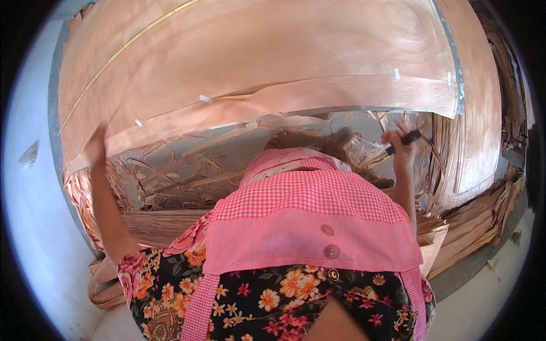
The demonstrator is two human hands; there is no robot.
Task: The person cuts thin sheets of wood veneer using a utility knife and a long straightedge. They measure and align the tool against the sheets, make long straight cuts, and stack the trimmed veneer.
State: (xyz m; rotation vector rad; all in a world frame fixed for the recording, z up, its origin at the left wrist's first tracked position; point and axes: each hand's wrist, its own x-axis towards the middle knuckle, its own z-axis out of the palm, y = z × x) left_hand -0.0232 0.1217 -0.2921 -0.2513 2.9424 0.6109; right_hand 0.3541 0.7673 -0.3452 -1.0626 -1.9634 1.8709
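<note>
A large sheet of pale wood veneer (318,42) spreads across the far side. Along its near edge runs a narrower veneer strip (335,94), with small white tape pieces (205,99) across the joint. At the left end, my left hand (96,146) is on the near edge of the veneer; its fingers are blurred, and I cannot tell whether they grip it. Over on the right, my right hand (402,149) is raised just nearer than the veneer's edge. Its fingers curl round a dark, short tool (405,141) whose kind I cannot make out.
Torn veneer scraps (219,162) litter the floor between me and the sheet. Stacked veneer pieces (460,165) stand at the right, more (165,224) lie near my left arm. A thin yellow strip (126,46) curves over the sheet's left part.
</note>
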